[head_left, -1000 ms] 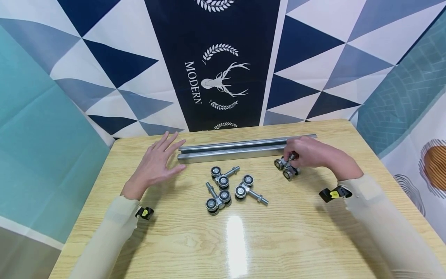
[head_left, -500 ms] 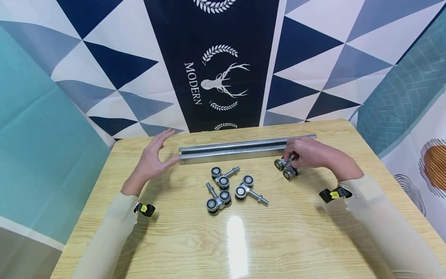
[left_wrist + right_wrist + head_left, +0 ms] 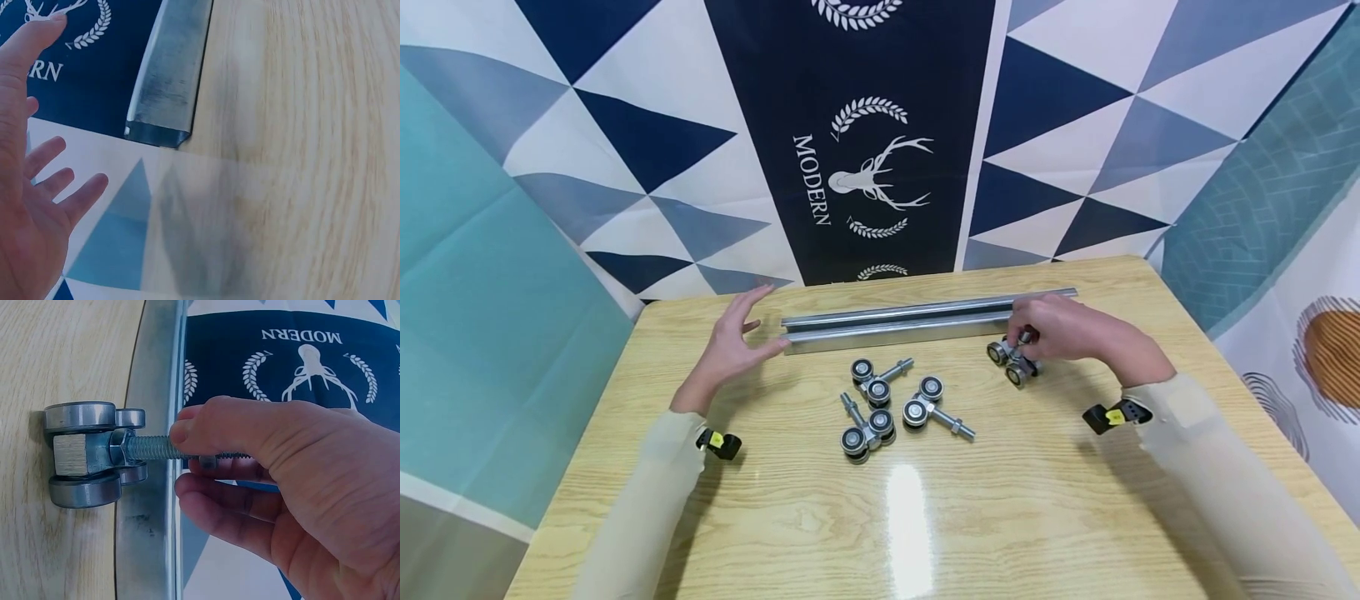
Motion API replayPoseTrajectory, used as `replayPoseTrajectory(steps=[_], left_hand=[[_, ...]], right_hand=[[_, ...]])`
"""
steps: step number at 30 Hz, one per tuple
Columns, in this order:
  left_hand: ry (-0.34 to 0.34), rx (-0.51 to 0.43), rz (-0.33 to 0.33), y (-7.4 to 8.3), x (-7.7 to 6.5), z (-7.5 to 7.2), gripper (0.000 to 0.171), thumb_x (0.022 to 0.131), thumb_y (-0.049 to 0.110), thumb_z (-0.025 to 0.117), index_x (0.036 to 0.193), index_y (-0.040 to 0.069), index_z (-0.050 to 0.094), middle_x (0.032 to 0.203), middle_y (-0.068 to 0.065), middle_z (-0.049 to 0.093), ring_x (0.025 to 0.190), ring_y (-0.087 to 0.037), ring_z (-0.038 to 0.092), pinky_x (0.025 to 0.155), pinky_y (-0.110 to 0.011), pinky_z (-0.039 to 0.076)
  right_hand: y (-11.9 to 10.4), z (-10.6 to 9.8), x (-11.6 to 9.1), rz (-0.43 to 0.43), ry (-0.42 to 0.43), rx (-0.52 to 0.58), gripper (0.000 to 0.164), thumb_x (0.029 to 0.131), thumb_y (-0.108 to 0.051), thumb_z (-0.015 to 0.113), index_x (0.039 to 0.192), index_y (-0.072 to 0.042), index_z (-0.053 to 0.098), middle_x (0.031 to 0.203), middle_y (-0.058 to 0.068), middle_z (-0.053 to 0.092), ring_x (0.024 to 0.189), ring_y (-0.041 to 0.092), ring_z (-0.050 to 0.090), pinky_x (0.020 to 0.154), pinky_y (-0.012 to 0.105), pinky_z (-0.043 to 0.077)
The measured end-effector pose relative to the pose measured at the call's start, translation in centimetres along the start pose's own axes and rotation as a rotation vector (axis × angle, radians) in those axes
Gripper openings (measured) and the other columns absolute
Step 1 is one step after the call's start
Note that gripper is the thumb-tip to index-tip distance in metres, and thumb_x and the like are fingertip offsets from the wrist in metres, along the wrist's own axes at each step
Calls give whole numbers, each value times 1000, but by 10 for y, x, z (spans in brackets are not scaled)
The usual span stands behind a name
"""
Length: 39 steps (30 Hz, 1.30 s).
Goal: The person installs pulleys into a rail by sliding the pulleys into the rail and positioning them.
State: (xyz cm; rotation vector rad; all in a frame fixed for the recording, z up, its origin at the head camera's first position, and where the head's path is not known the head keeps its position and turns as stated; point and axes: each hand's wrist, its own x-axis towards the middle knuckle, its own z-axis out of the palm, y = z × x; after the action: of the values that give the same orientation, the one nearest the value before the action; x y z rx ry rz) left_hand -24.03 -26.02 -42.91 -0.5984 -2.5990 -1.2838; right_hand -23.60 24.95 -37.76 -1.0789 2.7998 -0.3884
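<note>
My right hand (image 3: 1060, 329) pinches the threaded bolt (image 3: 153, 447) of a four-wheeled roller trolley (image 3: 1017, 372) between thumb and fingers. In the right wrist view, its steel wheels (image 3: 84, 490) point away from the palm, and a nut sits at the bolt's base. Behind it lies a metal channel rail (image 3: 895, 331), long and open-slotted, at the back of the table. Near the rail's left end is my left hand (image 3: 726, 346), thumb and fingers spread apart, holding nothing. The left wrist view shows the rail end (image 3: 172, 75) apart from those fingers.
Several more roller trolleys lie mid-table: one behind (image 3: 878, 392), one in front (image 3: 857, 439) and one to the right (image 3: 917, 412) with its bolt pointing right. A patterned cloth (image 3: 880, 167) hangs behind the wooden table (image 3: 775, 517).
My left hand has drawn its spread fingers back and closer together, with its thumb near the rail's left end. My right hand keeps its pinch on the roller trolley, hardly moving.
</note>
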Motion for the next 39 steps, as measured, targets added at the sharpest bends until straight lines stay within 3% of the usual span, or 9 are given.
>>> replayPoseTrajectory(steps=[16,20,23,28,39], left_hand=[[-70,-9,-112,-21,2,19,94,77,35,86,155,26,36,162,-3,33,147,-33,31,107,-56,45],[-85,-53,-139,-4,0,19,91,80,25,85,156,17,35,162,-13,32,144,-40,34,107,-58,44],[-87,-89,-166,-2,0,21,91,81,17,84,156,13,34,160,-19,32,144,-43,33,107,-58,44],[-71,-104,-174,-27,4,27,91,79,23,85,155,18,35,158,-16,36,143,-38,36,107,-57,45],[-101,-104,-183,-28,7,27,91,77,35,86,153,21,40,151,-13,48,131,-34,52,105,-52,48]], right_hand=[[1,0,-2,5,4,2,20,81,0,70,85,-18,77,86,-2,62,65,9,49,59,30,45],[1,0,-1,7,1,0,20,81,0,70,85,-19,77,86,-2,61,65,10,48,59,30,43],[1,0,-1,5,1,-3,20,81,-1,70,85,-19,77,86,-2,61,65,10,49,59,30,44],[1,1,-1,3,2,-10,20,81,-1,70,85,-19,77,86,-2,61,65,9,49,59,30,44],[1,1,-1,4,7,-19,18,81,-2,70,84,-19,76,87,-2,62,65,8,49,59,29,45]])
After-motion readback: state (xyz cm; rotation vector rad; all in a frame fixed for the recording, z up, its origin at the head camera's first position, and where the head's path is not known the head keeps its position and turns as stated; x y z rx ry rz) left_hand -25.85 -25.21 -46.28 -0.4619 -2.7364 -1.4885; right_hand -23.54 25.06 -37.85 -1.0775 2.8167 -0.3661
